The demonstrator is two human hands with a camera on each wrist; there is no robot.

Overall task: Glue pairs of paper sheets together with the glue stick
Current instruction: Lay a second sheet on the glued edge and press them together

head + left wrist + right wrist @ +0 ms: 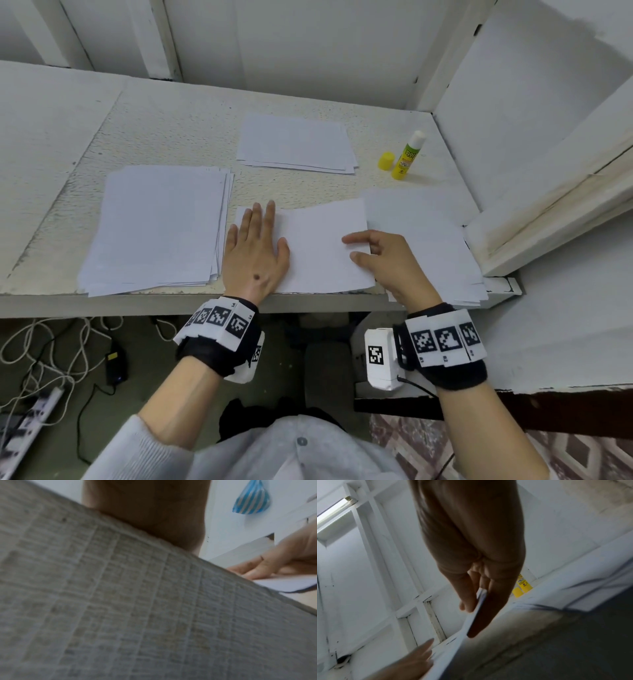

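Meanwhile her left hand lies flat with straight fingers on the middle sheet, whose right edge the right hand pinches, glue stick standing uncapped beyond.

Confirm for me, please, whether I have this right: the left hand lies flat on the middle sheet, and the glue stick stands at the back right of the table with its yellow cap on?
Not quite: in the head view the glue stick stands uncapped, its yellow cap on the table beside it. The left hand does lie flat on the middle sheet.
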